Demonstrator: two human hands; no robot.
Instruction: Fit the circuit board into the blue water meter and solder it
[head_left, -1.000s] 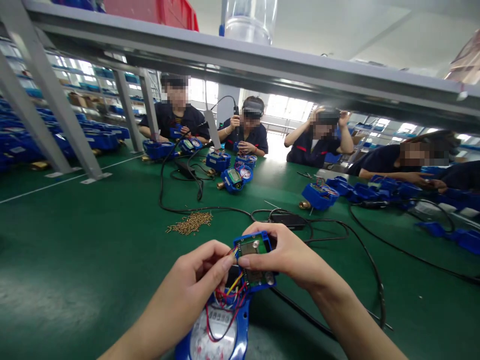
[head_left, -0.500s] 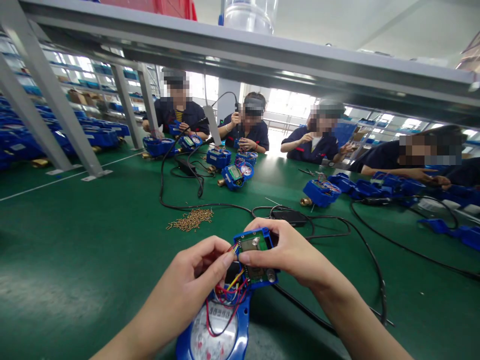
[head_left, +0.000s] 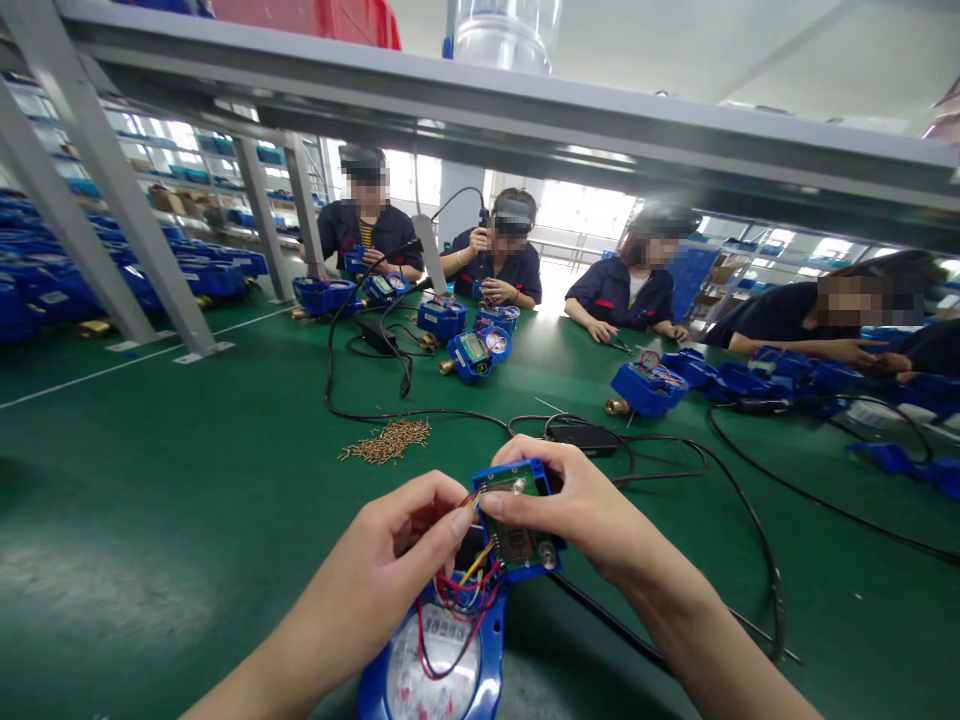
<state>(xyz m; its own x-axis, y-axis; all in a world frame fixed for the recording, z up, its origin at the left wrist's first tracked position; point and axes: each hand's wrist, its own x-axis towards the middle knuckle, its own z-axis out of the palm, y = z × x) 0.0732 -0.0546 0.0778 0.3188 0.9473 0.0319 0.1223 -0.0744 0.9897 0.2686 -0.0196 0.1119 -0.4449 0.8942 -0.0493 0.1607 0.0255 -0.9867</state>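
A blue water meter with a round clear dial lies at the bottom centre, in front of me. Above its dial, my right hand grips a blue-framed circuit board, its thumb pressed on the board's left edge. Closed beside it, my left hand pinches thin coloured wires at that same edge. Red, black and yellow wires run from the board down to the meter and loop over the dial. My left fingertips partly hide the wire ends.
A pile of small brass screws lies beyond my left hand. Black cables and an adapter stretch across the green table. Several blue meters stand farther back, where co-workers sit. A grey metal frame crosses overhead.
My right thumb has shifted up along the board's left edge, closer to the pinched wires. A co-worker across the table has lowered their hands to the tabletop. The view has shifted slightly.
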